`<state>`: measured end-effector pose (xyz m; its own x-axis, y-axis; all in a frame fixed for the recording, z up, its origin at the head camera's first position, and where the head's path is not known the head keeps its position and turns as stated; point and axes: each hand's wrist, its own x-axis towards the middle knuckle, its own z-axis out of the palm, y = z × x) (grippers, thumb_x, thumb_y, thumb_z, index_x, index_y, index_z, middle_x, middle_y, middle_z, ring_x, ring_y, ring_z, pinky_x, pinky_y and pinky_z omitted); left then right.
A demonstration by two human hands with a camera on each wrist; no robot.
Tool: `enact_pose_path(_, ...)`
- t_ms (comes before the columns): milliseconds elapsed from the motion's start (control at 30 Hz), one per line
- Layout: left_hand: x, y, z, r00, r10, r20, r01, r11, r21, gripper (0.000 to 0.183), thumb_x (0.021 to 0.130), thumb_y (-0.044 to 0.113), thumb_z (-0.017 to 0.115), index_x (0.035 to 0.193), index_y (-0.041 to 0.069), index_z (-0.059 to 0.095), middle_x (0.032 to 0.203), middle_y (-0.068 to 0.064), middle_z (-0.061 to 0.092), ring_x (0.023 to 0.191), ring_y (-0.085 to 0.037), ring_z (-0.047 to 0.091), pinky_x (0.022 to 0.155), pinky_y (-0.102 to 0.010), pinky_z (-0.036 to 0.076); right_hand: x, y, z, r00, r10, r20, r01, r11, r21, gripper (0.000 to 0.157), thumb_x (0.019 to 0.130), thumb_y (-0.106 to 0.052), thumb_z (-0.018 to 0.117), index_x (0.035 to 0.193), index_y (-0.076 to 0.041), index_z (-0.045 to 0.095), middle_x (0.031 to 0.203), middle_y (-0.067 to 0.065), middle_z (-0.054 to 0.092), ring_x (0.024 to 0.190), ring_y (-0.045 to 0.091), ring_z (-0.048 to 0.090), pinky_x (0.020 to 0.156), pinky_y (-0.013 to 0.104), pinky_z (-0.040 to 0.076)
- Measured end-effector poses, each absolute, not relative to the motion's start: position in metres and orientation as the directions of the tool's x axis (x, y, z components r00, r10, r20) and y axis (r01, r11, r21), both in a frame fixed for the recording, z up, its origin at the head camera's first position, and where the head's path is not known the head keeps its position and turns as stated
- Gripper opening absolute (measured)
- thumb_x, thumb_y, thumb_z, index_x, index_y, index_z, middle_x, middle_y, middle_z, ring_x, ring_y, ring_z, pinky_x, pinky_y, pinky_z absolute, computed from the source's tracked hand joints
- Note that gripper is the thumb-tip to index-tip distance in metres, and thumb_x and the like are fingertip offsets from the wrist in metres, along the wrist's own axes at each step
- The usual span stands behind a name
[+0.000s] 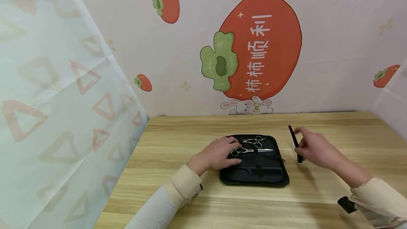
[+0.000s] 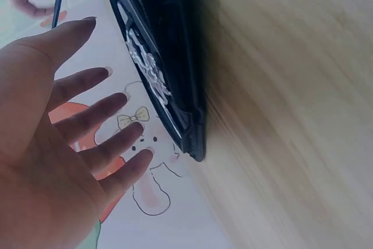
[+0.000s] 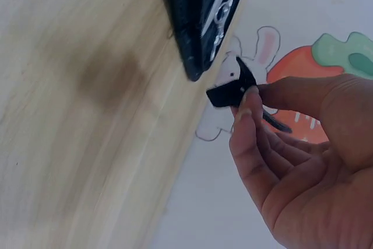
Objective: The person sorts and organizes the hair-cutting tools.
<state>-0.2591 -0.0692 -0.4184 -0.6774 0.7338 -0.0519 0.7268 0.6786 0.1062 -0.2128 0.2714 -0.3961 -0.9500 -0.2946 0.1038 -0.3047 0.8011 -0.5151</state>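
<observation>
A black zip case [image 1: 254,183] lies on the table with its inside facing up. In it are a pair of silver scissors [image 1: 264,150], a second pair of scissors [image 1: 255,140] above, and a black comb [image 1: 270,172] under a strap. My left hand [image 1: 220,153] is over the case's left side, near the scissors' finger rings; its fingers look loosely spread in the left wrist view and hold nothing. To the right of the case, my right hand [image 1: 316,149] pinches a slim black hair clip [image 3: 230,91] between thumb and fingers, above the table.
The wooden table [image 1: 178,133] meets a printed backdrop [image 1: 190,98] at its far edge. A pale printed curtain [image 1: 63,116] hangs along the left side. A small zip pull [image 1: 283,160] sticks out from the case's right edge.
</observation>
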Motion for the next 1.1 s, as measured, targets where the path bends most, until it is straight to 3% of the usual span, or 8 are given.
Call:
enact_pose_path(100, -0.256, -0.067, -0.417, -0.668, 0.743, -0.048, 0.736, 0.668, 0.104, 0.051, 0.101, 0.048, 0.061, 0.144, 0.021, 0.058, 0.146, 0.0, 0.053, 0.133, -0.019, 0.053, 0.109, -0.037, 0.045, -0.209, 0.267, -0.393, -0.942, -0.319, 0.103, -0.32, 0.765, -0.558, 0.074, 0.088, 0.003, 0.071, 0.151, 0.001, 0.031, 0.072, -0.001, 0.065, 0.056, 0.015, 0.061, 0.053, 0.029, 0.05)
enact_pose_path(200, -0.254, -0.066, -0.416, -0.664, 0.746, -0.049, 0.739, 0.665, 0.109, 0.05, 0.102, 0.047, 0.061, 0.144, 0.02, 0.059, 0.145, -0.001, 0.055, 0.13, -0.019, 0.054, 0.108, -0.036, 0.046, -0.207, 0.265, -0.392, -0.937, -0.333, 0.11, -0.333, 0.748, -0.575, 0.083, 0.089, 0.005, 0.069, 0.157, -0.006, 0.025, 0.069, -0.001, 0.063, 0.052, 0.016, 0.061, 0.05, 0.029, 0.051)
enact_pose_path(300, -0.253, -0.066, -0.416, -0.662, 0.748, -0.055, 0.741, 0.663, 0.107, 0.049, 0.102, 0.046, 0.06, 0.144, 0.02, 0.059, 0.146, -0.001, 0.055, 0.13, -0.018, 0.055, 0.107, -0.035, 0.046, -0.206, 0.264, -0.395, -0.93, -0.346, 0.126, -0.356, 0.754, -0.552, 0.073, 0.088, 0.005, 0.068, 0.153, -0.002, 0.034, 0.067, -0.003, 0.06, 0.05, 0.011, 0.058, 0.05, 0.028, 0.049)
enact_pose_path(433, -0.252, -0.066, -0.417, -0.657, 0.751, -0.065, 0.744, 0.66, 0.102, 0.048, 0.102, 0.045, 0.061, 0.143, 0.02, 0.06, 0.147, -0.001, 0.054, 0.131, -0.018, 0.055, 0.107, -0.035, 0.047, -0.207, 0.263, -0.401, -0.93, -0.341, 0.138, -0.362, 0.786, -0.501, 0.05, 0.087, -0.001, 0.069, 0.135, 0.006, 0.054, 0.071, -0.006, 0.062, 0.055, 0.005, 0.055, 0.054, 0.027, 0.047)
enact_pose_path(600, -0.25, -0.066, -0.417, -0.648, 0.759, -0.063, 0.752, 0.651, 0.107, 0.045, 0.102, 0.044, 0.061, 0.14, 0.02, 0.062, 0.145, 0.001, 0.056, 0.131, -0.017, 0.055, 0.106, -0.035, 0.047, -0.207, 0.26, -0.405, -0.941, -0.307, 0.142, -0.337, 0.82, -0.462, 0.032, 0.09, -0.015, 0.073, 0.116, 0.001, 0.066, 0.087, 0.002, 0.074, 0.072, 0.013, 0.066, 0.062, 0.032, 0.049)
enact_pose_path(767, -0.248, -0.064, -0.416, -0.64, 0.767, -0.053, 0.76, 0.642, 0.107, 0.044, 0.102, 0.043, 0.062, 0.139, 0.019, 0.063, 0.142, 0.001, 0.058, 0.128, -0.016, 0.057, 0.105, -0.034, 0.049, -0.203, 0.252, -0.406, -0.944, -0.304, 0.125, -0.328, 0.847, -0.419, 0.023, 0.094, -0.027, 0.073, 0.104, -0.006, 0.07, 0.093, 0.0, 0.077, 0.076, 0.012, 0.067, 0.064, 0.035, 0.049)
enact_pose_path(1100, -0.242, -0.052, -0.414, -0.626, 0.779, -0.03, 0.773, 0.626, 0.105, 0.059, 0.101, 0.048, 0.061, 0.151, 0.02, 0.05, 0.147, 0.0, 0.054, 0.136, -0.016, 0.051, 0.111, -0.037, 0.043, -0.192, 0.224, -0.408, -0.913, -0.4, 0.08, -0.393, 0.81, -0.436, 0.008, 0.097, -0.014, 0.069, 0.098, -0.009, 0.075, 0.077, -0.013, 0.071, 0.065, 0.0, 0.059, 0.06, 0.029, 0.049)
